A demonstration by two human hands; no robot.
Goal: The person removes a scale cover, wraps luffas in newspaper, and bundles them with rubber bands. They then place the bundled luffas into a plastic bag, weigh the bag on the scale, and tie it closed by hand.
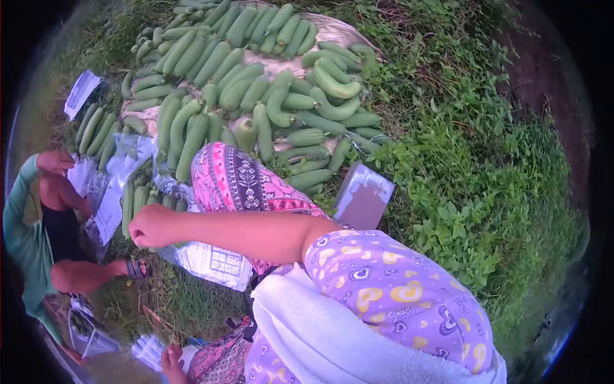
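My right hand [153,225] reaches out to the left, its fingers curled over several green ridged gourds [128,203] beside a printed plastic bag [214,264]; what it grips is hidden. Low in the view, by my patterned trouser leg [220,355], my left hand [171,363] shows only in part. Its fingers are bent, and anything between them is too small to name. Whitish-blue plastic [148,351] lies close to it. Many long green gourds [224,70] are piled on a pale cloth [336,32] beyond my knee.
Another person in a green sleeve [22,224] sits at the left near crumpled clear plastic [118,176], with more gourds [96,131] behind. A brown-and-white box [364,195] stands beside my knee. Leafy plants [454,192] cover the right side. A white towel [326,326] hangs over my front.
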